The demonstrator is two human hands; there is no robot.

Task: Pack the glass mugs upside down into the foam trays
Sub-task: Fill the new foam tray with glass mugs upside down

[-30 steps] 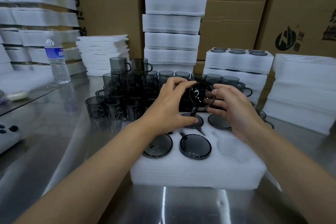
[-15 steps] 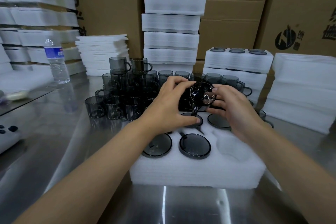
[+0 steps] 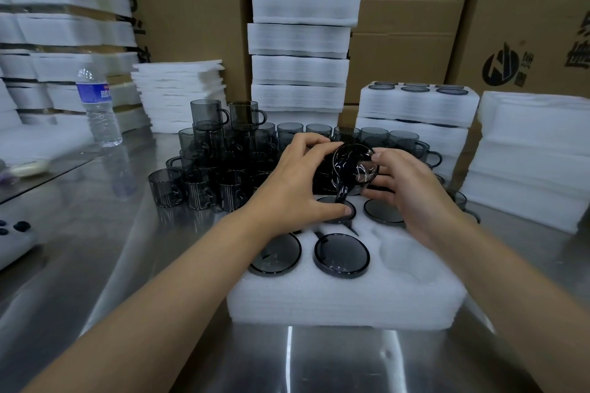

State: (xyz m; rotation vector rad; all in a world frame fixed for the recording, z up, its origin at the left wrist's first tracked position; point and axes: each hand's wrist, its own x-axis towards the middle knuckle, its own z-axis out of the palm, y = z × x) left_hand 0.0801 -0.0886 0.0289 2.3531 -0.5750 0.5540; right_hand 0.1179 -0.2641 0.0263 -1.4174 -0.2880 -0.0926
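Gripping one glass mug [image 3: 355, 166] with left hand [image 3: 293, 182] and right hand [image 3: 415, 191], up in the air over the foam tray [image 3: 344, 300]; could slip and hit the packed mugs [image 3: 341, 254], or go in crooked and catch on the foam.

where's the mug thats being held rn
In the head view, the glass mug is held between the left hand and the right hand, tipped on its side above the back row of the foam tray, just in front of the loose mugs.
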